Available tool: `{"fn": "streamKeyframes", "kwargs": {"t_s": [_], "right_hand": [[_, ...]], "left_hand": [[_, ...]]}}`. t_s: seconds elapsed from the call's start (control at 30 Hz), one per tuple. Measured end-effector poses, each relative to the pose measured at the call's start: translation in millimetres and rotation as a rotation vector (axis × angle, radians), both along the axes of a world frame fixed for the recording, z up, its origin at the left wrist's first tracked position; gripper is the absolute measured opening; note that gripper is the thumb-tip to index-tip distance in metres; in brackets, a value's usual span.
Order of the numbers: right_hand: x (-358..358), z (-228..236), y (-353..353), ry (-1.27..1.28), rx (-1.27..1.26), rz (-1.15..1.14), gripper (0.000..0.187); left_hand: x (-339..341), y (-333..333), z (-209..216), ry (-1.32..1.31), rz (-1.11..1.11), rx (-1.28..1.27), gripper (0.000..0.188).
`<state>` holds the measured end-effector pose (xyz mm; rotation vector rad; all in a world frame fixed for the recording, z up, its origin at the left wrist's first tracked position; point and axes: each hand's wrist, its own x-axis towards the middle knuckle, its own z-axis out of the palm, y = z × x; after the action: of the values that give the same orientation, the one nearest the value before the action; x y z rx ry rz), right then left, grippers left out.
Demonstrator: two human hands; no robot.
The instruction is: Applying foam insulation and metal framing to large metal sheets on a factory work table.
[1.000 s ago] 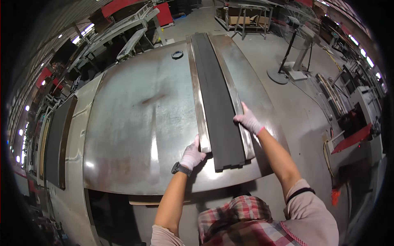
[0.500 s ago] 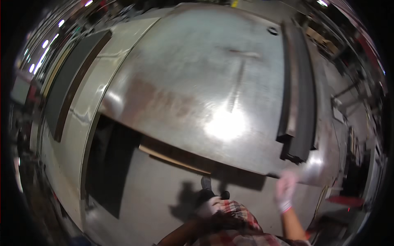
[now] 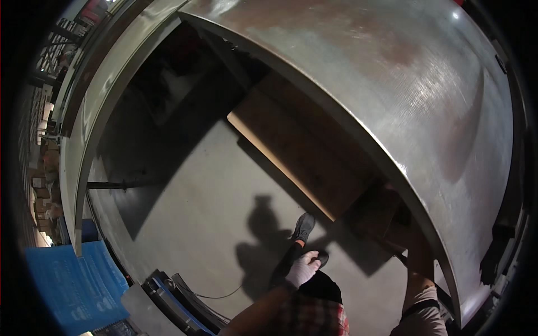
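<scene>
My left hand [image 3: 302, 269] wears a pale glove and hangs above my legs with its fingers curled in. Nothing shows in it. My right forearm [image 3: 420, 263] reaches beneath the edge of the large metal-topped table [image 3: 347, 42]. In the deep shadow there, the right hand cannot be made out clearly, nor can anything it may touch. Close to that arm, a brown box-like object [image 3: 381, 215] sits under the table. Beyond it lies a wide brown board or flat box [image 3: 302, 145] with a lighter front edge.
A second pale tabletop [image 3: 103, 106] curves along the left. At lower left are a blue sheet [image 3: 78, 285] and a dark device with a blue edge [image 3: 176, 305], from which a thin cable [image 3: 218, 297] trails over the grey floor [image 3: 196, 207]. Dark bars [image 3: 496, 255] stand at the right.
The view has swung down and towards the left, bringing the space under the table into sight. My right hand has gone from beside the table's front edge to beneath it.
</scene>
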<state>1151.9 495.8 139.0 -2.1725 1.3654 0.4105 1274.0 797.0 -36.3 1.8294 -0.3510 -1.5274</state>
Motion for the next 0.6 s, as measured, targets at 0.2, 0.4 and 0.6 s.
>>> {"fn": "streamKeyframes", "kwargs": {"t_s": [0.2,0.4,0.6], "right_hand": [[-1.4,5.9,-13.3,0.028,-0.045,-0.034,0.058],[25.7,8.6,20.2,0.039,-0.02,-0.101,0.066],[-133.3,120.5,193.9,0.131,-0.159,-0.223,0.095]], "left_hand": [[-17.5,-61.3,3.6,0.188,-0.168,0.005,0.041],[15.8,-151.7,2.2,0.455,0.359,-0.136,0.054],[69.6,-284.1,64.1,-1.141,-1.146,-0.107,0.049]]}}
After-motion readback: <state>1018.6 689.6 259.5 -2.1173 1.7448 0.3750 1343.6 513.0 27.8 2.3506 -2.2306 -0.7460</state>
